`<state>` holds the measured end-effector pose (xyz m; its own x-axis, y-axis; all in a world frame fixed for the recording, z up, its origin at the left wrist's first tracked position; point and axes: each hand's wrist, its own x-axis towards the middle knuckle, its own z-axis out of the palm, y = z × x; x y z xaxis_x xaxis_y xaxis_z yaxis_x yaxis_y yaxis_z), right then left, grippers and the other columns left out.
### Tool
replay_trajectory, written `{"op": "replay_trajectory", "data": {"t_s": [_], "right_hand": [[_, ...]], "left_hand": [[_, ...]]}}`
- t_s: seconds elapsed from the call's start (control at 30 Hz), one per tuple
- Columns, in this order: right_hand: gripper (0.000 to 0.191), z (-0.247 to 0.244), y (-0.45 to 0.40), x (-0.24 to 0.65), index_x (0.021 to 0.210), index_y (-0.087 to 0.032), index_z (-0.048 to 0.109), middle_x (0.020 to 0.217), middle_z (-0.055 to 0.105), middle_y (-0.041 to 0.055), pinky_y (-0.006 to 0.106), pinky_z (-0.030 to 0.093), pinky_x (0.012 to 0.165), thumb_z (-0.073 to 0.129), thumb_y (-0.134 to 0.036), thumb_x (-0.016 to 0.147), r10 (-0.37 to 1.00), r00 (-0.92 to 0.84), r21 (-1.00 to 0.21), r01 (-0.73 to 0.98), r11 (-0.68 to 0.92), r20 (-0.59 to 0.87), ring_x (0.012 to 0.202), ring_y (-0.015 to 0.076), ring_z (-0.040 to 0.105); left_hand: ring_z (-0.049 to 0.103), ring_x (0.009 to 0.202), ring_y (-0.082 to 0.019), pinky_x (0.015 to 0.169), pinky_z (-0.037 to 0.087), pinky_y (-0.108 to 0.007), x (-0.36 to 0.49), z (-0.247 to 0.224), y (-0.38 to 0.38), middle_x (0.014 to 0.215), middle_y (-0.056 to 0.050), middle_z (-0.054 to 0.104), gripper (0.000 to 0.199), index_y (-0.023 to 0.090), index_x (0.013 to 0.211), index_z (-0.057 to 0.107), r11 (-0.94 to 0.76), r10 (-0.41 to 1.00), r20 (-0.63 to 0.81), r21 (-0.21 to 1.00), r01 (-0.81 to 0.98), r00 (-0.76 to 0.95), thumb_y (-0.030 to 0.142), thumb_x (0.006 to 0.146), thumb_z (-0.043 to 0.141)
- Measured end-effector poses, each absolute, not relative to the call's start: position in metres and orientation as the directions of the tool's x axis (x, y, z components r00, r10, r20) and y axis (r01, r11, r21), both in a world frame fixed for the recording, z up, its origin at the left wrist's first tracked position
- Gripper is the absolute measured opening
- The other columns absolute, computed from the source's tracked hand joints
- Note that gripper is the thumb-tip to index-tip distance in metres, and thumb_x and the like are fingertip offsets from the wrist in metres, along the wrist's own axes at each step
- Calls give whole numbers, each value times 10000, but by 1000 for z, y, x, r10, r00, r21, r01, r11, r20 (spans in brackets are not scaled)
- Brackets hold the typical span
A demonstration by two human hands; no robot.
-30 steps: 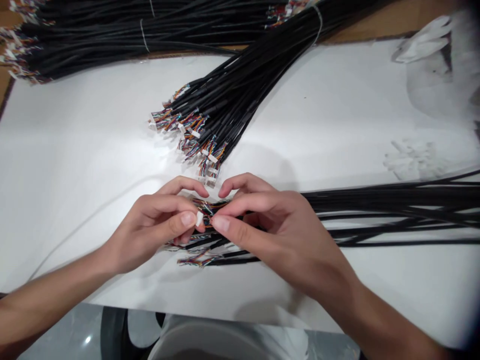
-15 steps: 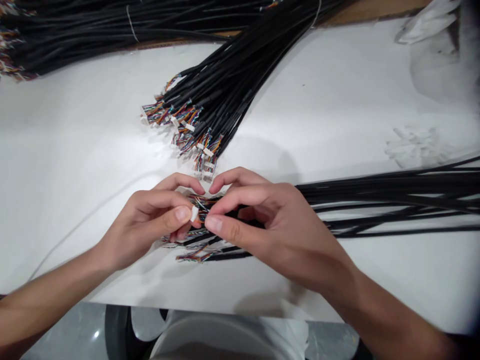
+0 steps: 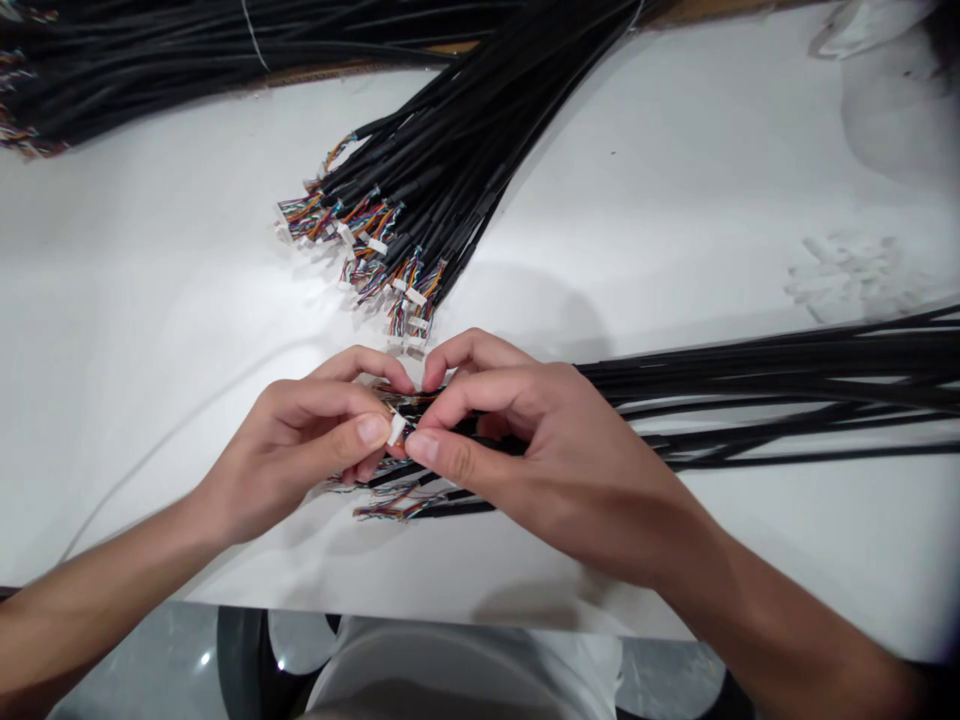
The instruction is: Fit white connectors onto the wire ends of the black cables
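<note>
While the left hand [image 3: 300, 450] curls nearly shut over colored wires [image 3: 394, 400], a small white connector [image 3: 396, 430] sits pressed between its thumb and the right thumb. Just above the fingertips, another bundle of black cables [image 3: 442, 170] lies angled away, its connectors fanned toward the hands without touching them. The right hand [image 3: 517, 450], also nearly closed, pinches the same wires, whose black cable bundle [image 3: 750, 375] runs off rightward across a white sheet [image 3: 750, 200].
</note>
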<state>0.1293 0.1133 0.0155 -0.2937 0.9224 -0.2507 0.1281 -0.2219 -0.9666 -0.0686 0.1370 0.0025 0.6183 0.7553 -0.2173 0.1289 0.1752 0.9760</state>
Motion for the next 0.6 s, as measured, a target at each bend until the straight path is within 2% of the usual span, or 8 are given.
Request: {"op": "replay_trajectory", "data": {"t_s": [0.27, 0.37, 0.43, 0.53, 0.6], "right_hand": [[164, 15, 113, 131, 625, -181, 706, 1003, 555, 2, 313, 440, 815, 692, -171, 788, 919, -295, -964, 135, -230, -261, 903, 135, 572], [160, 16, 113, 130, 631, -179, 706, 996, 555, 0, 310, 439, 816, 689, -173, 791, 916, -292, -960, 143, -243, -275, 890, 129, 571], [163, 17, 113, 130, 630, -179, 705, 993, 555, 0, 310, 439, 817, 688, -175, 792, 914, -293, -957, 149, -247, -282, 884, 127, 570], [174, 17, 113, 131, 625, -175, 699, 993, 556, -1, 305, 439, 811, 680, -174, 798, 911, -299, -956, 155, -248, -284, 871, 121, 567], [173, 17, 113, 131, 635, -175, 702, 995, 555, -2, 296, 441, 795, 673, -180, 805, 911, -303, -957, 163, -240, -281, 857, 113, 561]], "left_hand": [[508, 1035, -191, 584, 486, -174, -69, 3, 136, 755, -60, 588, 247, 189, 695, 671, 158, 761, -209, 978, 136, 614, 226, 920, 576], [532, 980, -185, 551, 480, -170, -68, 3, 136, 790, -63, 587, 239, 182, 700, 675, 144, 768, -204, 979, 147, 608, 222, 915, 579], [540, 946, -179, 549, 482, -172, -68, 4, 136, 782, -60, 583, 240, 177, 693, 674, 113, 775, -193, 979, 169, 601, 210, 911, 579], [530, 986, -187, 595, 496, -178, -67, 7, 135, 667, -45, 562, 238, 184, 678, 668, 28, 794, -145, 979, 202, 591, 171, 899, 579], [530, 1005, -183, 644, 506, -186, -66, 9, 134, 683, -41, 578, 227, 188, 675, 670, -38, 816, -105, 972, 233, 568, 140, 882, 588]]}}
